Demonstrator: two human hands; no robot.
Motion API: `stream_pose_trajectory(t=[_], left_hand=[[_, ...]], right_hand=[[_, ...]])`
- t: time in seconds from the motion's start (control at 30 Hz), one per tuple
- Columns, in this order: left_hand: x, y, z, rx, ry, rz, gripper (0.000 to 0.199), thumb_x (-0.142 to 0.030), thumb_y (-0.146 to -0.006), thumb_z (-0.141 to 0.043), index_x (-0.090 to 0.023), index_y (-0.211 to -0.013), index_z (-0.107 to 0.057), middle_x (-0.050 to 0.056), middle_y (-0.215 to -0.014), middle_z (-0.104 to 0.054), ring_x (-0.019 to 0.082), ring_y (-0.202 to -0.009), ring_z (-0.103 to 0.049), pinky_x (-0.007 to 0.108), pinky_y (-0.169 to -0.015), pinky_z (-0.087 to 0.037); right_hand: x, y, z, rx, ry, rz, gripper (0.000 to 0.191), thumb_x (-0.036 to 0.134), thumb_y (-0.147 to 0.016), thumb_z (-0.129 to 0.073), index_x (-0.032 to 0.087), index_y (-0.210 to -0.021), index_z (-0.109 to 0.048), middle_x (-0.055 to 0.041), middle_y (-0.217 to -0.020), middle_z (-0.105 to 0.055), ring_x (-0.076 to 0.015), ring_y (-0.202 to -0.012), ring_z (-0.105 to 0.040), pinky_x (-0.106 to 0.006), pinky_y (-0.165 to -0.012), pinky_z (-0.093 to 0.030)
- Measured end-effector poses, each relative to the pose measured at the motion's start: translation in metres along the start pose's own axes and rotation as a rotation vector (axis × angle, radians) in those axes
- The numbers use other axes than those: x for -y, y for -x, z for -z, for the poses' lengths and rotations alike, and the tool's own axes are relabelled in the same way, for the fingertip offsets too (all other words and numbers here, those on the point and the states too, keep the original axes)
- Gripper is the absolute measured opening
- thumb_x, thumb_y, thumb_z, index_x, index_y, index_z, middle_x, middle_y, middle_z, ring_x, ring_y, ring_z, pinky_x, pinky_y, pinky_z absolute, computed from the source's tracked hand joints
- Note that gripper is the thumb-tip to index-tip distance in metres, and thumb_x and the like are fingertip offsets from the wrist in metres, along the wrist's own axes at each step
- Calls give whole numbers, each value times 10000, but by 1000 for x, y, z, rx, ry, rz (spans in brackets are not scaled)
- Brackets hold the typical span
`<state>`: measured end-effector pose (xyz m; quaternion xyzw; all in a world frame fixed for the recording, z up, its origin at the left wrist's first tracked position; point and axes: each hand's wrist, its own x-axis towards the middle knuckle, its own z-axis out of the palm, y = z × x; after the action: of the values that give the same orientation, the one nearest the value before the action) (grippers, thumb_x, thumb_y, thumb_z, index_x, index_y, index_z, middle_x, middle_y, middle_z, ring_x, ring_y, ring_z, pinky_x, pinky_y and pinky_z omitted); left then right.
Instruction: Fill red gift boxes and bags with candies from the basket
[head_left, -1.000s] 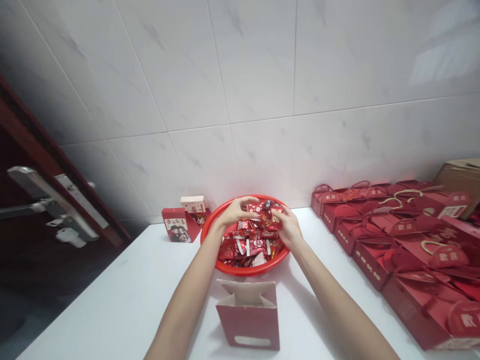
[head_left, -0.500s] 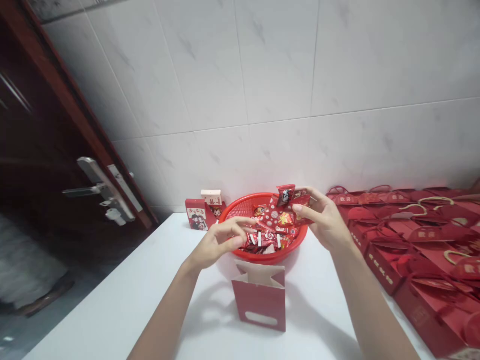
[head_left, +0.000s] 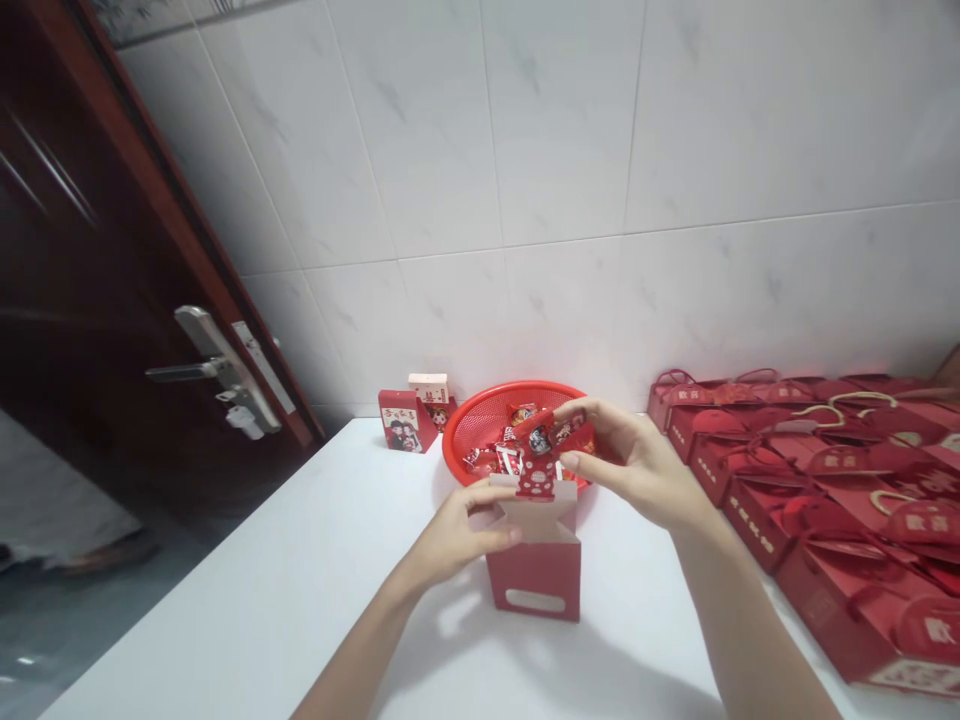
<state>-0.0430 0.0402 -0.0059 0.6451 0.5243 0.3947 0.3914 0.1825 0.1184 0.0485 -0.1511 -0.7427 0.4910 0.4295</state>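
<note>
A small red paper box (head_left: 534, 578) stands on the white table with its top open. My left hand (head_left: 457, 535) grips the box's upper left edge between thumb and fingers. Above the opening, my right hand (head_left: 637, 465) holds red wrapped candies (head_left: 538, 460), one with white dots, between thumb and fingers. Just behind the box sits a red mesh basket (head_left: 469, 425) with more wrapped candies in it, partly hidden by my hands and the box.
Rows of red gift boxes (head_left: 840, 600) with handles fill the table's right side. At the back left stand a red box with a printed couple (head_left: 403, 425) and a cream-topped box (head_left: 429, 386). The tiled wall rises behind, and a dark door (head_left: 112, 300) is at left.
My right hand has brought the candies from over the basket to above the box opening. My left hand has moved off the basket and taken hold of the box.
</note>
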Motion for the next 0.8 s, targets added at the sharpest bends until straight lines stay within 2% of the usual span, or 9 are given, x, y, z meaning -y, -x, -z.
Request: stream_pose_trajectory(t=[0.13,0.23,0.37,0.5,0.6,0.73,0.8], left_hand=[[-5,-5,3,81,71,-10,554,-366,-728,-808,-232,-1251,-684,104,-1306,-652,318,-1224,-569,440,-1055,-437],[-2,-5,4,89,94,26,601,-354,-716,-816,-237,-1283,-652,98,-1302,-652,310,-1193,-589,459,-1063,-425],[3,-5,5,59,57,82,608,-355,-689,-834,-235,-1258,-656,98,-1359,-612,328,-1287,-517,491,-1120,-356],[1,-6,4,95,125,35,596,-356,-714,-820,-222,-1269,-650,106,-1383,-596,333,-1302,-503,487,-1107,-376],[-3,-7,3,139,152,0,569,-346,-739,-801,-221,-1274,-650,101,-1325,-639,328,-1260,-540,475,-1079,-404],[-3,-7,3,102,104,50,568,-336,-710,-818,-214,-1242,-660,103,-1326,-633,318,-1241,-548,461,-1074,-401],[-1,-6,4,90,95,76,567,-340,-706,-819,-211,-1233,-656,103,-1317,-634,309,-1220,-559,457,-1067,-404]], right_hand=[[0,0,-3,29,178,31,267,186,-844,-647,235,-1105,-620,-16,-924,-666,-159,-786,-593,-294,-686,-487],[-2,-1,-6,109,227,37,282,121,-838,-588,237,-1092,-629,-23,-996,-653,-165,-846,-593,-296,-732,-487],[-4,-3,-10,178,243,34,299,97,-838,-546,234,-1091,-625,-31,-1008,-641,-181,-897,-603,-299,-763,-485],[-6,-2,-9,209,325,42,242,101,-831,-542,223,-1029,-612,-18,-927,-629,-163,-789,-566,-279,-697,-450],[-10,0,-8,260,365,20,282,65,-806,-515,221,-1028,-591,3,-862,-624,-136,-681,-522,-251,-616,-403],[-12,0,-8,280,441,-34,272,52,-800,-487,221,-996,-571,29,-773,-601,-125,-612,-487,-242,-565,-355],[-11,-1,-8,262,453,-20,228,81,-820,-512,217,-992,-574,13,-817,-620,-137,-659,-521,-249,-593,-373]])
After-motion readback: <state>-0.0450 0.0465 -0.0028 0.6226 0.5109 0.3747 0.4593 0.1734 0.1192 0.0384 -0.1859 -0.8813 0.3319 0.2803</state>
